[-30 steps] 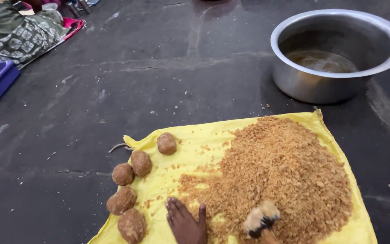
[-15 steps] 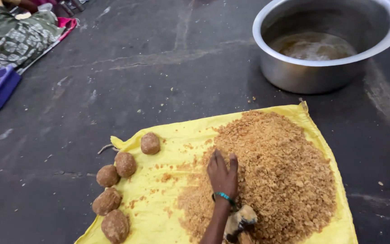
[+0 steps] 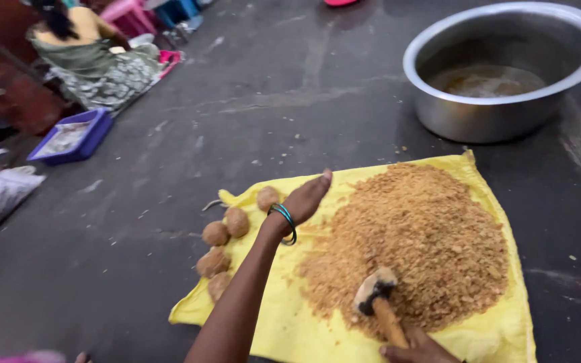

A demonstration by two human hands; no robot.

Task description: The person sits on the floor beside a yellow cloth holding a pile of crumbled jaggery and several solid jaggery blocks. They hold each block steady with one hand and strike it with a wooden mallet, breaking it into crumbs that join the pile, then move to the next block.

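Your left arm stretches forward from the bottom edge, forearm angled up and to the right — bare, with a thin bangle at the wrist. Your left hand [image 3: 306, 199] is lifted, fingers [image 3: 319, 184] straight and pressed together, palm turned sideways, gripping nothing. Your right hand [image 3: 419, 348] sits low at the bottom edge, only partly in view — fingers curled and closed around a handle, knuckles facing up.

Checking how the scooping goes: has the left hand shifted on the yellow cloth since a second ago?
Yes. The left hand has gone from the near edge of the yellow cloth to the far edge of the crumb pile.
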